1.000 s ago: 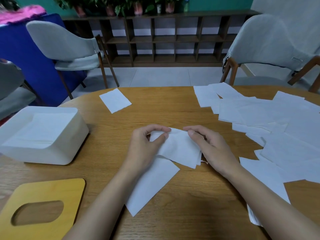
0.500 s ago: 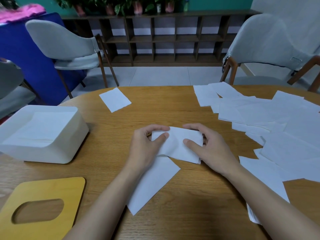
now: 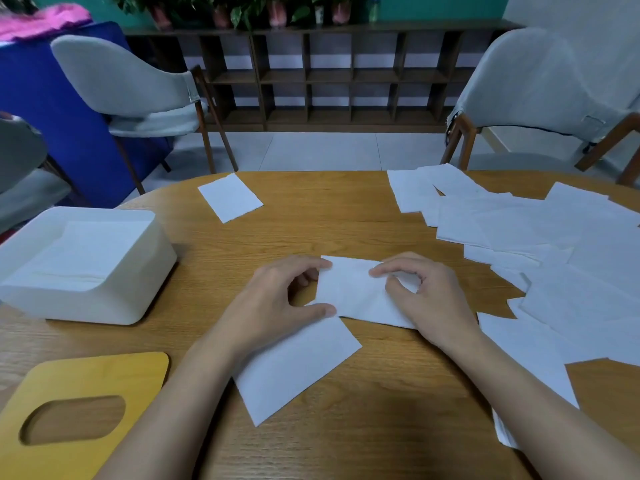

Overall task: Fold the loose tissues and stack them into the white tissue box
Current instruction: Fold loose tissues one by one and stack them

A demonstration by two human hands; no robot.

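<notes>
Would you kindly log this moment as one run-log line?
step: folding | left hand: holds folded tissue, left edge | right hand: pinches its right part | white tissue box: open, part-filled | loose tissues: piled right

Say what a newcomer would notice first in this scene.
At the centre of the table, the left hand and right hand pinch a tissue mid-fold. A sprawl of loose tissues covers the right side; the white box, open and holding tissues, sits at the left near a yellow lid.

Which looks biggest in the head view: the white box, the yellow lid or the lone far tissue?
1. Box and lid: too alike to rank; the lid is nearer and cropped.
2. Far tissue: smallest, though farthest.
</notes>
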